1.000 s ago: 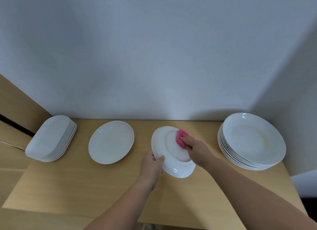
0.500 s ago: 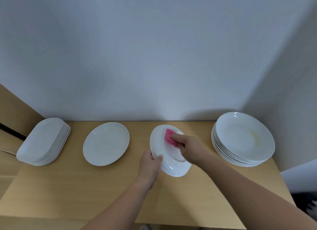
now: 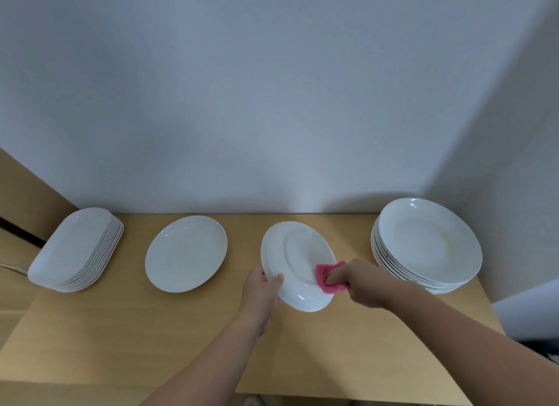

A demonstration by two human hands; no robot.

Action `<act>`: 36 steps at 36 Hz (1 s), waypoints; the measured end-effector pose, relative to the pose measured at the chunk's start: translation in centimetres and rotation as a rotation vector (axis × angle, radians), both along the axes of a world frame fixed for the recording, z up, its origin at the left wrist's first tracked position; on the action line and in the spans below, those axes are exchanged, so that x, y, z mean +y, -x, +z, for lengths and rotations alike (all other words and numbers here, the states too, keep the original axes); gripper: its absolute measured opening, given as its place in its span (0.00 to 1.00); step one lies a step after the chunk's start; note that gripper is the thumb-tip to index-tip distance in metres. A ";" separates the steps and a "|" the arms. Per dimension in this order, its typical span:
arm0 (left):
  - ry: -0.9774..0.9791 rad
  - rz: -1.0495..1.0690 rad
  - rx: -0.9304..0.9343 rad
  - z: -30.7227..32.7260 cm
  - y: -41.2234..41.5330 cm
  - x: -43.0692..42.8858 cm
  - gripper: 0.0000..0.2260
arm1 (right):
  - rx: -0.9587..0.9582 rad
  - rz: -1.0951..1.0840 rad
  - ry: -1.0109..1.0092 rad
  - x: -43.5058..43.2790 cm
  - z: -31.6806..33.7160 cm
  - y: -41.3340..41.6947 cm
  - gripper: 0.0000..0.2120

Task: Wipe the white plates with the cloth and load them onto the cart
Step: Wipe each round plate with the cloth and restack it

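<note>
At centre frame the left hand (image 3: pixel 261 290) pinches the lower-left rim of a tilted white plate (image 3: pixel 296 254) over the worktop (image 3: pixel 121 330). The right hand (image 3: pixel 360 281) grips a pink cloth (image 3: pixel 325 277) against the plate's lower-right edge. With only that one rim pinch carrying the plate, a hard stroke could twist it loose, or swing it into the plate stack (image 3: pixel 423 245) at right.

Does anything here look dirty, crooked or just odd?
Yes: the top plate of the right-hand stack carries a faint yellowish smear right of its middle, so it looks unwiped. The left stack looks slightly fanned, not squared up.
</note>
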State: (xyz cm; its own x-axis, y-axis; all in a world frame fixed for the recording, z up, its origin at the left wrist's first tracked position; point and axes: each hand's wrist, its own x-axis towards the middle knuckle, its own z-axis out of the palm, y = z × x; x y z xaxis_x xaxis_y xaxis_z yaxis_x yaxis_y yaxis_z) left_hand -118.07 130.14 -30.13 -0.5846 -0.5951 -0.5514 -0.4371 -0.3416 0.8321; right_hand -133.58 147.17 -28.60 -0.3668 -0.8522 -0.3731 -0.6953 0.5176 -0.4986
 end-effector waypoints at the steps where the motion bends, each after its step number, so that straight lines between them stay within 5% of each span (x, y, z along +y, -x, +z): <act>1: -0.018 0.001 0.021 0.2 0.2 -0.1 0.08 | 0.025 -0.029 -0.002 0.1 0.1 0.4 0.18; 9: -0.101 0.010 0.109 1.4 0.7 -0.4 0.08 | 0.009 -0.292 0.283 0.6 1.4 2.1 0.25; 16: 0.070 -0.062 0.138 3.6 0.9 -1.6 0.08 | -0.045 -0.377 0.453 0.6 4.2 1.5 0.23; 27: 0.630 -0.090 0.096 8.8 -1.8 -6.7 0.10 | -0.234 -0.454 0.600 -4.2 8.5 -0.4 0.21; 36: 1.343 -0.386 -0.369 8.1 -6.3 -10.9 0.09 | -0.234 -0.363 0.576 -7.8 8.5 -2.2 0.20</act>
